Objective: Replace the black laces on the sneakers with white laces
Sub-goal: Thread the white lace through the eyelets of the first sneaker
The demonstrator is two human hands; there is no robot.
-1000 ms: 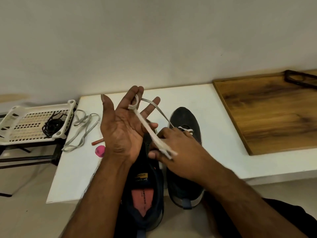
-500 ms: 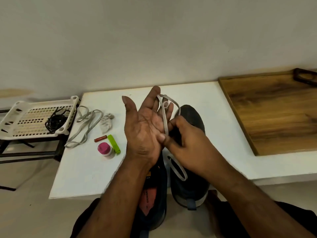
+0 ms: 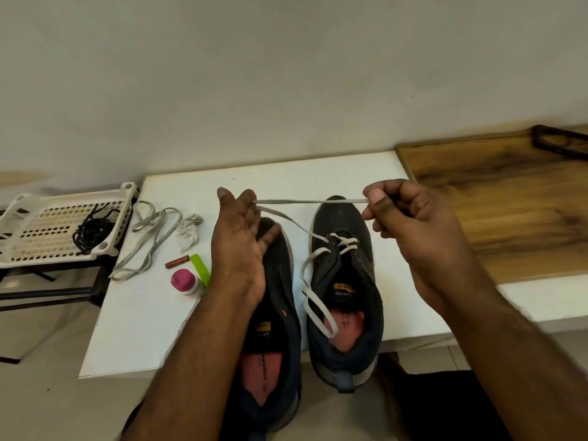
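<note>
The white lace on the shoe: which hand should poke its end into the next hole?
The right hand, probably. It already pinches the white lace near its end, above the partly laced right sneaker. The left hand is flat, with the lace only looped over its fingers.

Soft, even indoor light, moderately bright, with only faint shadows. Wide-angle bending curves the bench [image 3: 152,313] edges toward three and nine o'clock. Slight motion blur softens the right forearm [image 3: 496,338].

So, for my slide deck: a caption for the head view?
Right hand pulls the white lace taut from the left hand above two sneakers.
</note>
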